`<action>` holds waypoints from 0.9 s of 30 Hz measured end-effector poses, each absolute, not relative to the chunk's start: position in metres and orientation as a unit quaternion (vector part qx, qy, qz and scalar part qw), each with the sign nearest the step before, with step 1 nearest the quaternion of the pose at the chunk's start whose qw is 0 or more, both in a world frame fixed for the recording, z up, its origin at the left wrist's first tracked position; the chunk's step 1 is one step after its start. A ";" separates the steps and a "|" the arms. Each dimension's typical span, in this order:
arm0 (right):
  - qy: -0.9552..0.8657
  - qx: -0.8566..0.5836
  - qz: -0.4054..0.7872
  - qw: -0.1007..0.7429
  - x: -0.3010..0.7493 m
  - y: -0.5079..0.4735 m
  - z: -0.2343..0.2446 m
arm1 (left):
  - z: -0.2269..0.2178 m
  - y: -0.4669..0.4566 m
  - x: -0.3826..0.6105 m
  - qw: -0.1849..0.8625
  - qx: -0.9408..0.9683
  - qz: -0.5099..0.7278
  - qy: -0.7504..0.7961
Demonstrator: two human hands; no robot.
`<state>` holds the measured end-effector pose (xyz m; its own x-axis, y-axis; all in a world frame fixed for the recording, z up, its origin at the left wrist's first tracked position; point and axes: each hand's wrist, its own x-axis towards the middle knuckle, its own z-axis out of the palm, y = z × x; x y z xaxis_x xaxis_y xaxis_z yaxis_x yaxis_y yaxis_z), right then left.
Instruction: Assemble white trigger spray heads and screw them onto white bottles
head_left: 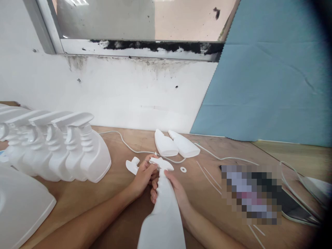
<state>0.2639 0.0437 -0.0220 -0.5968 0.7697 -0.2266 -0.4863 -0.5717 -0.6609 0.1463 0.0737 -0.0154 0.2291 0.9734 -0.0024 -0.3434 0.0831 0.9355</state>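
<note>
A white plastic spray bottle (164, 214) points away from me, its wide body nearest me and its ribbed neck at the far end. My right hand (178, 190) is closed round the neck, thumb on the right side and fingertips showing on the left. A white spray head (163, 163) sits at the top of the neck. My left hand (144, 174), wearing a ring, pinches the left end of that head. Just left of it lies a loose white curved piece (132, 166). To the right is a small white washer (183, 169).
Two white hollow shells (185, 144) lie by the wall across a white cable (129, 148). Several white bottles (88, 155) stand in a row at left, with a larger white piece (23, 207) nearer me. A phone-like device (298, 207), partly blurred, and thin tubes (209, 180) lie at right.
</note>
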 end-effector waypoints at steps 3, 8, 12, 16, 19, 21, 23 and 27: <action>-0.280 -0.252 0.847 0.374 0.265 0.045 -0.023 | -0.016 0.074 0.146 0.647 0.446 0.501 0.362; -0.289 -0.243 0.849 0.369 0.265 0.046 -0.025 | -0.017 0.074 0.146 0.642 0.446 0.499 0.372; -0.285 -0.236 0.843 0.391 0.265 0.045 -0.026 | -0.018 0.074 0.146 0.645 0.446 0.499 0.370; -0.294 -0.244 0.840 0.385 0.265 0.044 -0.025 | -0.016 0.073 0.146 0.649 0.438 0.492 0.380; -0.289 -0.243 0.841 0.388 0.266 0.044 -0.024 | -0.015 0.073 0.146 0.651 0.431 0.486 0.392; -0.290 -0.239 0.836 0.400 0.267 0.045 -0.025 | -0.015 0.073 0.146 0.651 0.433 0.484 0.393; -0.296 -0.237 0.839 0.391 0.267 0.045 -0.026 | -0.015 0.073 0.146 0.652 0.432 0.482 0.395; -0.303 -0.232 0.835 0.396 0.267 0.045 -0.028 | -0.016 0.073 0.145 0.652 0.436 0.482 0.391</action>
